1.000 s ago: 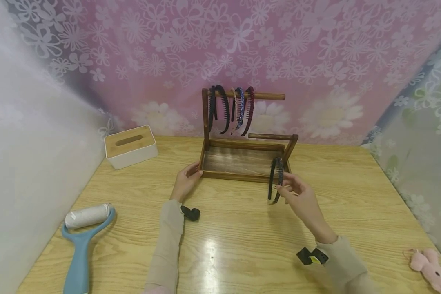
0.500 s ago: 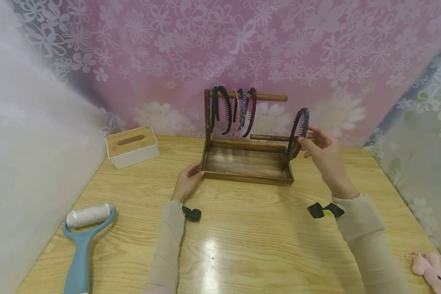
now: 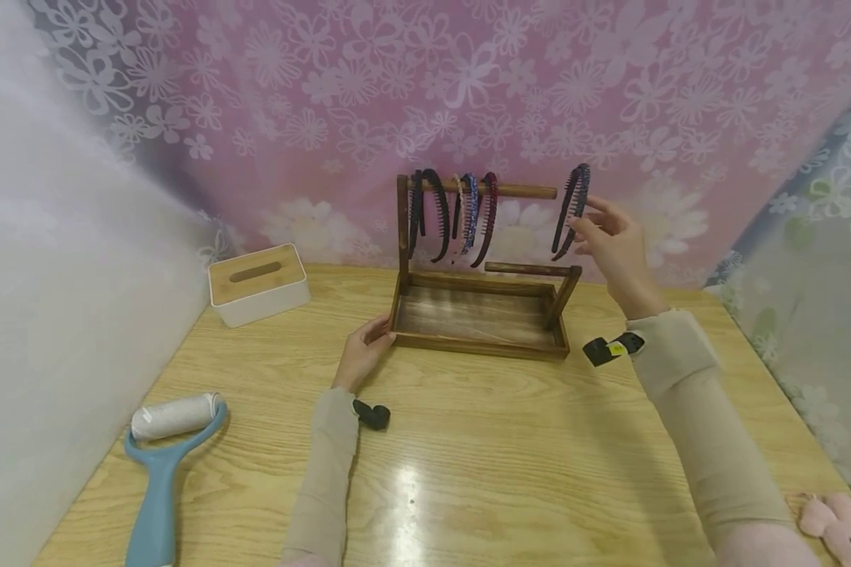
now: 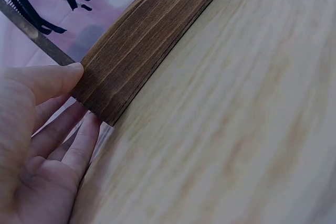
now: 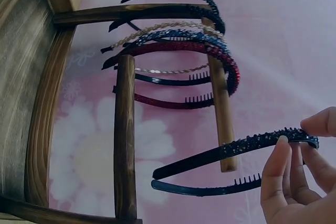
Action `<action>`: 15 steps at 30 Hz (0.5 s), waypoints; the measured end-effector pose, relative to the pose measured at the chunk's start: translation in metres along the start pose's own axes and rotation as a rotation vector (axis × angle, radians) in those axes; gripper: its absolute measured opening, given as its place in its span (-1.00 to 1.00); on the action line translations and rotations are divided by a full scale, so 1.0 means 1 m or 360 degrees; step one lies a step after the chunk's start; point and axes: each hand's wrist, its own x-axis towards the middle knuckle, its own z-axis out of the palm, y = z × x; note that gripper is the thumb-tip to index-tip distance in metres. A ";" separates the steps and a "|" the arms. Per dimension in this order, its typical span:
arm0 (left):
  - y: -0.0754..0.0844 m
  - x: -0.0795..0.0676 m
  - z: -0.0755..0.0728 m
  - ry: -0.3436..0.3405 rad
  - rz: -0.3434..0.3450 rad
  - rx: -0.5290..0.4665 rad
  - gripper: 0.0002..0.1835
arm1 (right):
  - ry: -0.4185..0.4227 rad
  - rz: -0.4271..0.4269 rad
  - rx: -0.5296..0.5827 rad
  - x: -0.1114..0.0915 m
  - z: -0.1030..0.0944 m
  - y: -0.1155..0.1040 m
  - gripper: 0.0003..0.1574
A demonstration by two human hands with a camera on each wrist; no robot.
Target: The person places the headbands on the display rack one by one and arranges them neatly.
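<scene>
My right hand (image 3: 620, 248) pinches a black headband (image 5: 252, 142) with dark glitter and comb teeth between thumb and fingers. It is held up beside the free end of the upper bar (image 3: 528, 190) of a brown wooden rack (image 3: 482, 347); in the right wrist view it overlaps that end. Several headbands hang from this bar: dark ones near the post, then a pale beaded one (image 5: 157, 28), a blue glittery one (image 3: 471, 209) and a dark red one (image 3: 491, 209). My left hand (image 3: 363, 353) holds the front left corner of the rack's tray, thumb on the front, fingers at the end.
The rack's shorter lower bar (image 3: 528, 268) has no headband on it. A tissue box (image 3: 258, 287) stands left of the rack. At the front left lies a blue lint roller (image 3: 157, 480), at the front right a pink plush toy (image 3: 840, 528). A flowered curtain backs the table.
The right hand has raised the black headband from in front of the tray, past the lower bar's right end, up to the height of the upper bar. The left hand stays at the corner.
</scene>
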 end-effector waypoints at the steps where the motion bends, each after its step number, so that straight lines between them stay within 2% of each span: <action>1: 0.000 0.000 0.000 -0.0001 -0.0001 0.0003 -0.50 | -0.0005 -0.0005 -0.0038 0.003 0.003 0.001 -0.38; 4: 0.000 -0.001 0.000 -0.0003 -0.0021 0.0019 -0.50 | -0.0014 -0.0012 -0.0177 0.010 0.013 0.002 -0.41; 5: -0.005 0.000 0.000 0.0002 -0.0020 0.0026 -0.50 | -0.0020 -0.0008 -0.0200 0.011 0.017 0.002 -0.41; 11: -0.005 0.001 0.001 0.0014 -0.0025 0.0046 -0.51 | -0.0112 0.0025 -0.0169 0.023 0.038 0.006 -0.38; 15: -0.005 0.003 0.001 0.0020 -0.0021 0.0033 -0.51 | -0.0154 0.0038 -0.0213 0.028 0.049 0.012 -0.36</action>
